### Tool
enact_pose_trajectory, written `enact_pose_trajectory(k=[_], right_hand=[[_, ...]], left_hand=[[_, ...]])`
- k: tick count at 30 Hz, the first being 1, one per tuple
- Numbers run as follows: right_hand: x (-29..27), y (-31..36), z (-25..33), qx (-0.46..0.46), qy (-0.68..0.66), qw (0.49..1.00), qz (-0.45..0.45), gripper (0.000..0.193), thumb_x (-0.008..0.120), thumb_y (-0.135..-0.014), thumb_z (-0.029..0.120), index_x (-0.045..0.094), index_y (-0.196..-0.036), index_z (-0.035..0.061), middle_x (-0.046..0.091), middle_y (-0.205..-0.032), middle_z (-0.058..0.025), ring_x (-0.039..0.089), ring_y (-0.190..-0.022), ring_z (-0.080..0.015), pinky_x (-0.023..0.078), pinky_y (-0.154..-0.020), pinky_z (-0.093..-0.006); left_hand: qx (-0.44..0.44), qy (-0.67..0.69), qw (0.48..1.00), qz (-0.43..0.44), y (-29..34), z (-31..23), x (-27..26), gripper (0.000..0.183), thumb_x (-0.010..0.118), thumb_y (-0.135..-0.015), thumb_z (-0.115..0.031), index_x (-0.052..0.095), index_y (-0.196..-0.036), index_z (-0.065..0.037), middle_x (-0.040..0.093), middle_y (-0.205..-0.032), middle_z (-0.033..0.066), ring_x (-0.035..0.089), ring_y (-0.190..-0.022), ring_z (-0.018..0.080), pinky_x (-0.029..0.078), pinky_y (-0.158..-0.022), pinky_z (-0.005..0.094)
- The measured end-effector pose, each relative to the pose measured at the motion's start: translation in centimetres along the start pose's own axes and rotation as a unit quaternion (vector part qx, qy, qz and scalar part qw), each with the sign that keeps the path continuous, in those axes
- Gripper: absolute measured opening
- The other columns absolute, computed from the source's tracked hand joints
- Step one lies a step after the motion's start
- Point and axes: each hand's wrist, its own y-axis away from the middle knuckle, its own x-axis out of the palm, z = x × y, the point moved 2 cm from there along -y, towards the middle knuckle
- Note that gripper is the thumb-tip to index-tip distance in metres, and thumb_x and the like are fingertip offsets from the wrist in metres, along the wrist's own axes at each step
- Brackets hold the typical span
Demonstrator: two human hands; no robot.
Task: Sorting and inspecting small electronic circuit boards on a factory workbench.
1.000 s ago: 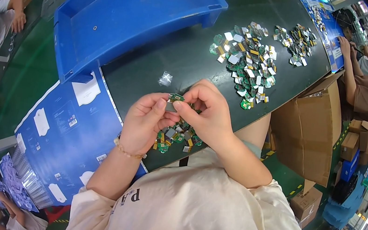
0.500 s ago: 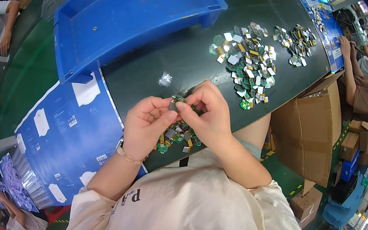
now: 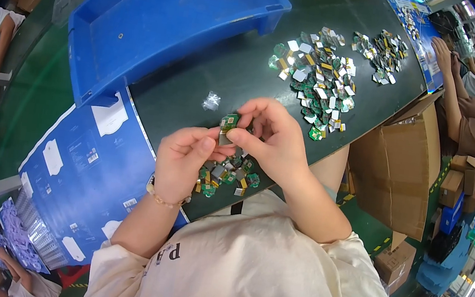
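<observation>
Circuit board (image 3: 229,122), small and green, sits between your two hands in front of you, held up from the dark table (image 3: 237,63); your right hand (image 3: 271,136) has it clamped, thumb across the front near where green meets grey, forefinger by the upper right edge; your left hand (image 3: 183,153) brings its fingertips to the lower left side of the grey piece (image 3: 224,139), though I cannot tell whether they pinch it or merely touch it.

Expect it to weigh next to nothing; the green part should be stiff, with hardly any give, and the tiny parts on its face are likely fragile, so take it by its edges rather than across them; the grey piece looks smooth and could slide under a dry fingertip; support both halves together, since the place where they join is probably the weakest, and a hard bend there might crack or tear it.

As for its looks, the board turns a green face toward you, dotted with small pale and gold patches; the grey piece below it is flat and plain, partly covered by your thumb, so the join itself is hidden; similar pieces, green, silver and yellow, lie jumbled in the near pile (image 3: 223,177), just beneath your hands in view.
</observation>
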Motion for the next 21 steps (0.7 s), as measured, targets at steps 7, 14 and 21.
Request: enact_pose_trajectory(k=[7, 14, 21], right_hand=[[0.41, -0.12, 1.16, -0.329, 0.242, 0.907, -0.1, 0.024, 0.08, -0.067, 0.004, 0.065, -0.086, 0.0083, 0.063, -0.08, -0.0034, 0.057, -0.066, -0.0153, 0.044, -0.056, -0.0256], [0.33, 0.02, 1.58, -0.326, 0.288, 0.896, -0.088, 0.018, 0.078, -0.067, 0.005, 0.067, -0.08, 0.0084, 0.065, -0.08, -0.006, 0.062, -0.072, -0.0217, 0.048, -0.062, -0.0298], [0.4, -0.25, 1.23, -0.322, 0.29, 0.898, -0.079, 0.015, 0.075, -0.07, 0.003, 0.064, -0.079, 0.0074, 0.064, -0.081, -0.0057, 0.061, -0.07, -0.0221, 0.047, -0.06, -0.0312]], left_hand=[[-0.027, 0.134, 0.991, -0.006, -0.71, -0.11, 0.08, 0.023, 0.06, -0.093, -0.009, 0.061, -0.113, 0.003, 0.068, -0.104, 0.0128, 0.067, -0.093, 0.0196, 0.055, -0.081, 0.0275], [0.012, 0.07, 0.997, 0.0, -0.47, -0.33, 0.03, 0.021, 0.061, -0.091, -0.006, 0.063, -0.11, 0.004, 0.069, -0.102, 0.0134, 0.067, -0.093, 0.0193, 0.054, -0.081, 0.0272], [0.045, 0.034, 0.998, -0.014, -0.39, -0.12, 0.1, 0.016, 0.061, -0.089, 0.004, 0.064, -0.104, 0.005, 0.069, -0.1, 0.0134, 0.067, -0.09, 0.0188, 0.054, -0.082, 0.0281]])
